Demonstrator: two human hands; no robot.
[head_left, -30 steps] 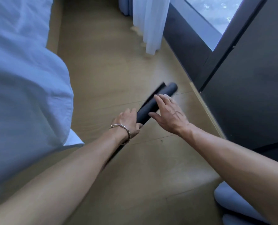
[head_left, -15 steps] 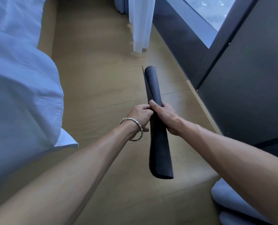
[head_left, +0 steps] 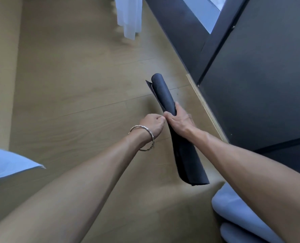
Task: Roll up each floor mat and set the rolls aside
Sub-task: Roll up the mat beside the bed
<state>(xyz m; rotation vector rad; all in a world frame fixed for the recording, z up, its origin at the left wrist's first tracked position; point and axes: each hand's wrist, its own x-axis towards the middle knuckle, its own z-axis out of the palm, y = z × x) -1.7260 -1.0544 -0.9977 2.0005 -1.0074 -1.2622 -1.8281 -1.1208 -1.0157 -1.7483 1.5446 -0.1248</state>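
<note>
The dark mat (head_left: 165, 95) is rolled and held above the floor (head_left: 75, 85). The right hand (head_left: 179, 122) wraps its middle and the left hand (head_left: 152, 124) pinches its loose edge. Rolling looks done; next, set it aside without unrolling.

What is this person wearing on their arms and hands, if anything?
No sleeves or gloves in view: both arms are bare. The left hand has a thin silver-coloured bangle with knobbly segments at its wrist; the right hand and wrist wear nothing. No rings seen.
</note>
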